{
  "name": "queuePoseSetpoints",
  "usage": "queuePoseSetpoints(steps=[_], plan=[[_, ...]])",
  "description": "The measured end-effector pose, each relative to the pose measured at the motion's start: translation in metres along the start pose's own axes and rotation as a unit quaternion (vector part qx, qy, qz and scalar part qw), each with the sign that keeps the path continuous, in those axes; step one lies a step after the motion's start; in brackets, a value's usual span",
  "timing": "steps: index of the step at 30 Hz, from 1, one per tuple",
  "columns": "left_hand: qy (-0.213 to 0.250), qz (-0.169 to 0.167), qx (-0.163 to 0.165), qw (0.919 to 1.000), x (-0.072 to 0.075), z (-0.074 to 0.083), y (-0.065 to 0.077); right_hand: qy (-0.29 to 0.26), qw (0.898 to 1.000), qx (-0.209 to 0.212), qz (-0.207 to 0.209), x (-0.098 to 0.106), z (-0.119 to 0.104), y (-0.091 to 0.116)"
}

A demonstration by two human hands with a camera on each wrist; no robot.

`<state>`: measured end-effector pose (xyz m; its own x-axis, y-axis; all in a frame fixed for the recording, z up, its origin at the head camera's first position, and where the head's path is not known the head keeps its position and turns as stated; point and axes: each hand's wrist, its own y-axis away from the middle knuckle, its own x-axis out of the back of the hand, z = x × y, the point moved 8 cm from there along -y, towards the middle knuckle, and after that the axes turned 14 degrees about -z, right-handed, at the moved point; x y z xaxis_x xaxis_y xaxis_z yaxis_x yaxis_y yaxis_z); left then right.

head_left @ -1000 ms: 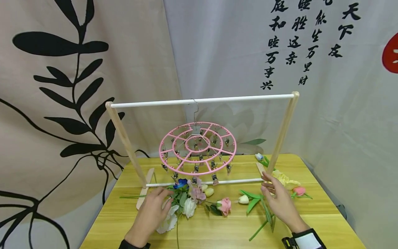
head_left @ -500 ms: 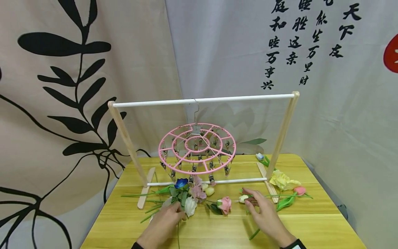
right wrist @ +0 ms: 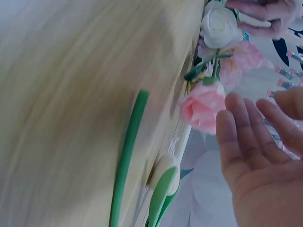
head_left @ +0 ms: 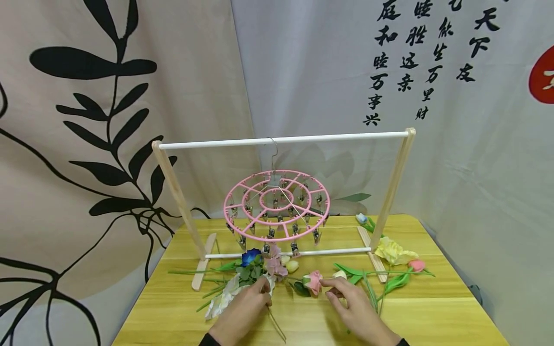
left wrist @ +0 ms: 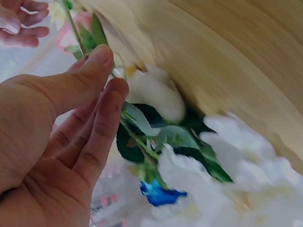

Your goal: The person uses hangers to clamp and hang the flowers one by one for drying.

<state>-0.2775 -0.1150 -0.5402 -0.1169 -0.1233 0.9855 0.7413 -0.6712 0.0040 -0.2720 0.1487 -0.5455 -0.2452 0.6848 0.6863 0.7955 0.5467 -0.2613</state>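
My left hand (head_left: 244, 307) pinches a thin green stem (left wrist: 137, 137) between thumb and fingertips. The stem leads past dark green leaves to a blue flower (left wrist: 161, 193), which also shows as a blue bloom (head_left: 250, 257) in the head view. Around that hand lie white flowers (head_left: 225, 293) and a pale pink-purple flower (head_left: 274, 264). My right hand (head_left: 357, 310) holds nothing, its fingers slightly bent, with the fingertips right beside a pink rose (head_left: 314, 282); whether they touch it I cannot tell. Behind the right fingers, a white tulip (head_left: 339, 274) is partly hidden.
A pink round clip hanger (head_left: 277, 206) with many metal clips hangs from the white top bar (head_left: 346, 138) of a wooden-sided rack. At the right of the wooden table (head_left: 433, 312) lie a yellow flower (head_left: 394, 251) and a pink tulip (head_left: 417, 265).
My left hand has moved right and gripped the stem, whose lower end has swung right. My right hand has moved left from the rack's right foot to the pink rose.
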Motion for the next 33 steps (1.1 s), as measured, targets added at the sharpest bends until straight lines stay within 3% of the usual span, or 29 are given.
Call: queuePoseSetpoints(steps=[5,11,16,22,29,33], plan=[[-0.018,0.017,0.007,0.9997,0.002,0.018,-0.009,-0.036,0.997,0.021,-0.071,-0.018,-0.005,-0.004],[-0.026,0.031,0.014,0.9991,0.005,0.037,-0.017,-0.08,0.984,0.04,-0.156,-0.036,-0.009,-0.005],[-0.012,0.042,0.013,0.999,0.011,0.05,-0.022,-0.104,0.976,0.027,-0.191,-0.043,-0.005,0.0],[-0.01,0.067,0.013,0.9976,0.017,0.058,-0.025,-0.099,0.984,0.043,-0.144,-0.034,-0.006,0.005],[-0.05,0.153,-0.015,0.9868,0.034,0.067,-0.022,-0.062,0.994,0.082,-0.029,-0.014,-0.02,0.009],[-0.045,0.192,-0.045,0.9792,0.044,0.069,-0.018,-0.051,0.995,0.085,0.023,-0.001,-0.027,0.01]])
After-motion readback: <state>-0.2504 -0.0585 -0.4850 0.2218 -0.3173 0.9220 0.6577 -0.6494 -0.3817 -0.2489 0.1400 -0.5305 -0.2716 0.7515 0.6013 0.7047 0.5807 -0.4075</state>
